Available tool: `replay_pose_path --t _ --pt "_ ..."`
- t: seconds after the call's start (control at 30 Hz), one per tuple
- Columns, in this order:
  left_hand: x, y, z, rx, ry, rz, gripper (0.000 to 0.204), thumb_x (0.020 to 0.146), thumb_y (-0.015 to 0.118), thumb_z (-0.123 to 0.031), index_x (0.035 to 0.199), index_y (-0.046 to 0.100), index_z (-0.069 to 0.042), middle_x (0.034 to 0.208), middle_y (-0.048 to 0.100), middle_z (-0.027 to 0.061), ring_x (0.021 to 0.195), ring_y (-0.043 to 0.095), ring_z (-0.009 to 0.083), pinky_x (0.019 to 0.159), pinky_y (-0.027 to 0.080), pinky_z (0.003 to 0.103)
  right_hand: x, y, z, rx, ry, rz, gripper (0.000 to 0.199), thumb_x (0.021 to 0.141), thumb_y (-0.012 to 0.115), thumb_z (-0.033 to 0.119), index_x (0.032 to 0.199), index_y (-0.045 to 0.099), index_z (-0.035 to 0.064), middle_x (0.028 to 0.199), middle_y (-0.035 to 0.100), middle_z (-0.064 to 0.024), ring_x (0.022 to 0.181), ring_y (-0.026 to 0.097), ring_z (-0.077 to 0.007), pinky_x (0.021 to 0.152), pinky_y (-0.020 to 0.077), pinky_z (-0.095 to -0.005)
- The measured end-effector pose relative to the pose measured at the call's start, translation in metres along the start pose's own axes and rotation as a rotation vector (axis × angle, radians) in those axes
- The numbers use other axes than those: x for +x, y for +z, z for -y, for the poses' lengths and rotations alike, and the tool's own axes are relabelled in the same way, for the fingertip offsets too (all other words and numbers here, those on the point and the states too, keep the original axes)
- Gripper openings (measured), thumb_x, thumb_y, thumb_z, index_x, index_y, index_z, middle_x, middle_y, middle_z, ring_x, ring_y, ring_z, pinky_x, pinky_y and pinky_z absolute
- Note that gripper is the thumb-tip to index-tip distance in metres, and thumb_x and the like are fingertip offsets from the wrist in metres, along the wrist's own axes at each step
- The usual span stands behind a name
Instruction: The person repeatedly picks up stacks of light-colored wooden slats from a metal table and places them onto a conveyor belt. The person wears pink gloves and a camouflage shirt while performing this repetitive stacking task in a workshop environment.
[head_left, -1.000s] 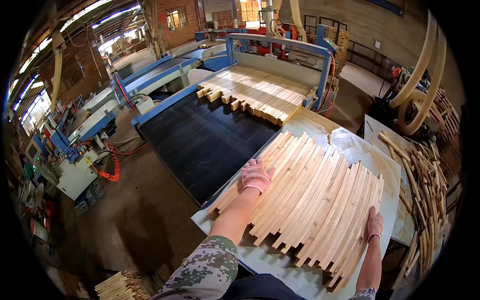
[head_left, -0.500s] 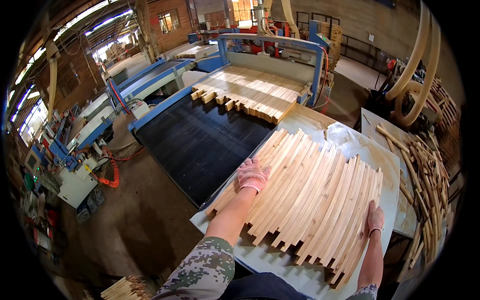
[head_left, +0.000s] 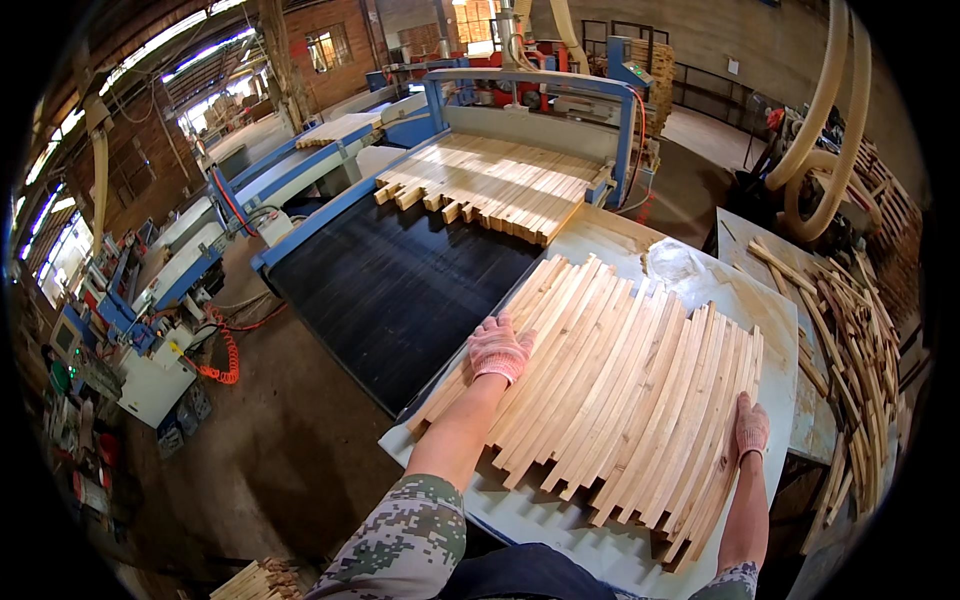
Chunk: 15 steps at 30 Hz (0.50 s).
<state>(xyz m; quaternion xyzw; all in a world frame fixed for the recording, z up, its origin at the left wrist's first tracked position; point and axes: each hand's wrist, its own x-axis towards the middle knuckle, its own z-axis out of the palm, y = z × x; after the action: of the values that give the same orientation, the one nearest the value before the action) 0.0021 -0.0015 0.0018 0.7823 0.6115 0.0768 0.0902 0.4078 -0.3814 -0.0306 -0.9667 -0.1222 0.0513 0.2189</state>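
Note:
Side by side on a pale table (head_left: pixel 478 480) lies a wide row of wooden strips (head_left: pixel 610 370), their near ends uneven. My left hand (head_left: pixel 500 350), in a pinkish knit glove, rests with fingers apart over the strips at the row's left side, next to the table's edge. At the right side of the row, my right hand (head_left: pixel 751 427), gloved alike, lies along the outermost strip. Its fingers look stretched out against that strip, though their undersides are hidden. Neither hand is wrapped round a strip.
Left of the table runs a black conveyor belt (head_left: pixel 400 290) in a blue frame. Farther along it sits a packed batch of strips (head_left: pixel 500 180) before a blue machine gate (head_left: pixel 530 77). Loose wood pieces (head_left: pixel 850 370) heap on a side table at right. Clear plastic film (head_left: pixel 675 268) lies beyond the row.
The view has shifted very slightly. Both hands keep their places on the row, and the strips look much the same.

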Motion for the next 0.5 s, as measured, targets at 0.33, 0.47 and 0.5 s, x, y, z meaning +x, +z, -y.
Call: replay_pose_path --t 0.33,0.47,0.5 --pt "-0.0010 -0.0043 -0.0018 -0.013 -0.010 0.025 0.083 0.101 0.059 -0.065 0.163 0.043 -0.013 0.154 0.056 0.0174 0.141 0.055 0.0343 0.118 0.043 0.049 0.0058 0.0028 -0.0048 0.010 0.006 0.009 0.083 0.104 0.052 0.070 0.124 0.071 -0.0092 0.126 0.071 -0.0356 0.124 0.066 -0.0509 0.106 0.0510 -0.0536" --pt "-0.0018 -0.0077 -0.0021 -0.008 -0.011 0.047 0.084 0.101 0.058 -0.066 0.163 0.042 -0.012 0.155 0.055 0.0176 0.142 0.055 0.0347 0.118 0.043 0.049 0.0081 0.0059 -0.0072 0.003 -0.002 -0.005 0.084 0.104 0.052 0.070 0.123 0.071 -0.0093 0.125 0.072 -0.0355 0.122 0.067 -0.0509 0.106 0.0508 -0.0537" --pt "-0.0017 -0.0060 -0.0006 -0.010 -0.007 0.037 0.084 0.101 0.058 -0.066 0.164 0.042 -0.012 0.155 0.055 0.0177 0.142 0.055 0.0347 0.118 0.043 0.049 0.0071 0.0059 -0.0062 0.019 -0.008 -0.005 0.084 0.104 0.052 0.070 0.122 0.071 -0.0093 0.124 0.072 -0.0355 0.122 0.067 -0.0508 0.105 0.0507 -0.0536"
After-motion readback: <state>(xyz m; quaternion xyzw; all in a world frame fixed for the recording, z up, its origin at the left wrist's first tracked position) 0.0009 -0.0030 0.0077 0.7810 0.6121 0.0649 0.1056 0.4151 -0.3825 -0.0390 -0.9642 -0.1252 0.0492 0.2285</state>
